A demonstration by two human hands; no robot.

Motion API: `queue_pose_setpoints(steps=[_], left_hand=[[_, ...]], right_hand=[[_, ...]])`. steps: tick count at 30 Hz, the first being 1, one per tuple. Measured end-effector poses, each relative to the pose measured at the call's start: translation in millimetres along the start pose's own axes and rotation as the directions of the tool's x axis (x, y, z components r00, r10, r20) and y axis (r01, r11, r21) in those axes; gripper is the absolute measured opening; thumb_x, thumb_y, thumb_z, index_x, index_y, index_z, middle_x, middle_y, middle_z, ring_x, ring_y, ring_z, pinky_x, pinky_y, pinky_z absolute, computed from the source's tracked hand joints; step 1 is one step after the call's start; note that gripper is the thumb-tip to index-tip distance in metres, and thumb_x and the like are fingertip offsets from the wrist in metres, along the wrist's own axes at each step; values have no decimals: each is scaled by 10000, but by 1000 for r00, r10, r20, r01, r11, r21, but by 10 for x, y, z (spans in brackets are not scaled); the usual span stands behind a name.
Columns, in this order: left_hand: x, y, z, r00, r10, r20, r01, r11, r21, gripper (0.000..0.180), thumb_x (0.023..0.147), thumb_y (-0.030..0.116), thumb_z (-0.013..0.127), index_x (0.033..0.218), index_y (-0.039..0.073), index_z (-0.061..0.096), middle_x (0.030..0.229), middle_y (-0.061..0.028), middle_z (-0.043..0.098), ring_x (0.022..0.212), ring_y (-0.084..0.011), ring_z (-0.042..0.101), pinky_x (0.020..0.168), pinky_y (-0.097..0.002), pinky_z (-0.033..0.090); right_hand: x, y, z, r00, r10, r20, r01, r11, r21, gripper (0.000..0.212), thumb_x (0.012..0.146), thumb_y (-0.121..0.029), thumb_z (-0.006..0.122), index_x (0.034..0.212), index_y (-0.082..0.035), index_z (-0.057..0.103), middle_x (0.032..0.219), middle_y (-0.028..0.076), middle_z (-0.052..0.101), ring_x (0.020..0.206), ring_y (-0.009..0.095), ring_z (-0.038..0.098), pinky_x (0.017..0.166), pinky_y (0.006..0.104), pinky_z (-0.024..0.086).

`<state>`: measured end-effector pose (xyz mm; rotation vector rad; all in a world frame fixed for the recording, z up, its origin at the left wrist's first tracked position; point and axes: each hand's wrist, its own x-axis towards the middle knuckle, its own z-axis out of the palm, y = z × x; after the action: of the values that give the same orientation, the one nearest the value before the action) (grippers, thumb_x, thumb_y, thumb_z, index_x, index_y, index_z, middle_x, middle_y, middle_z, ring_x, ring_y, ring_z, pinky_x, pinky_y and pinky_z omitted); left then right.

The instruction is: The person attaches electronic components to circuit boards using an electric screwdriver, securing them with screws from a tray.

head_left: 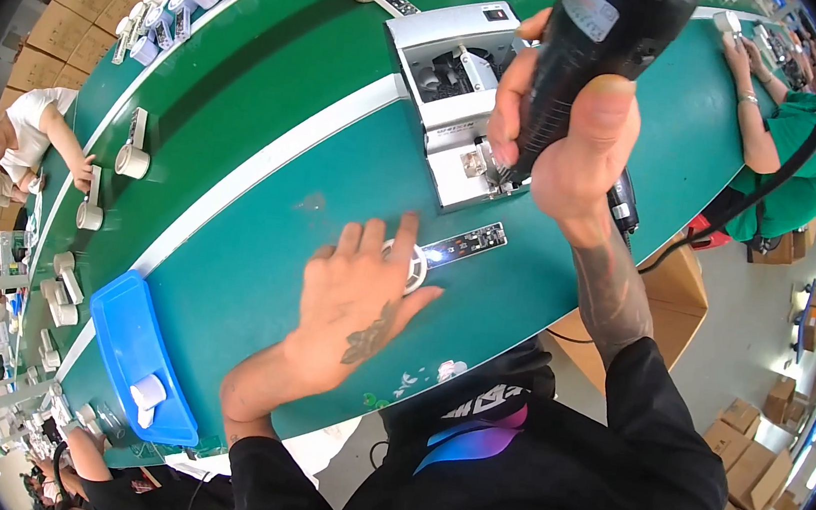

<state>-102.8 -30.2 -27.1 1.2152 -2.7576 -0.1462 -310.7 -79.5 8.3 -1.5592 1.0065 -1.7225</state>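
Note:
My right hand is wrapped round a black electric screwdriver, held upright. The driver's lower end is at the front of a silver screw feeder, partly hidden by my fingers. On the green table, my left hand grips the round white head of a small device, with its thumb on the near side and fingers over the far side. The device's straight handle points to the right and shows a bare circuit board with a bright light on. Part of the round head is hidden under the hand.
A blue tray at the left holds a white part. Similar devices lie on the green conveyor behind a white rail. People sit at the far left and right. A black cable hangs at the right, above a cardboard box.

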Motion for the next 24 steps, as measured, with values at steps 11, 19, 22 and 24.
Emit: queue_pose_setpoints(steps=[11, 19, 22, 24], left_hand=[[-112, -206, -141, 966, 41, 256, 1, 987, -163, 608, 871, 348, 707, 1328, -6, 515, 870, -149, 657, 806, -323, 667, 651, -418, 517], [-104, -221, -60, 981, 83, 174, -63, 991, -118, 640, 823, 344, 756, 1278, -63, 562, 802, -121, 647, 754, -241, 670, 634, -342, 519], [-109, -232, -63, 982, 90, 164, -69, 989, -127, 653, 815, 350, 763, 1282, -60, 562, 799, -118, 646, 750, -237, 668, 632, -338, 520], [-106, -241, -62, 980, 85, 177, -64, 990, -122, 656, 813, 349, 765, 1284, -61, 561, 798, -119, 644, 748, -236, 667, 630, -338, 520]], right_hand=[[-375, -149, 357, 962, 264, 71, -273, 940, 203, 1108, 686, -970, 379, 1274, -31, 357, 593, 49, 487, 432, 142, 471, 415, 279, 402], [-382, 78, 515, 952, 271, 139, -300, 914, 273, 1062, 749, -904, 453, 1217, 47, 383, 578, 58, 491, 406, 119, 434, 406, 270, 387], [-394, 105, 534, 950, 284, 127, -309, 905, 293, 1064, 742, -911, 448, 1212, 42, 380, 575, 54, 484, 407, 119, 435, 406, 268, 385], [-398, 112, 530, 947, 289, 141, -319, 899, 301, 1069, 737, -915, 443, 1207, 43, 378, 573, 52, 481, 408, 119, 438, 407, 265, 384]])
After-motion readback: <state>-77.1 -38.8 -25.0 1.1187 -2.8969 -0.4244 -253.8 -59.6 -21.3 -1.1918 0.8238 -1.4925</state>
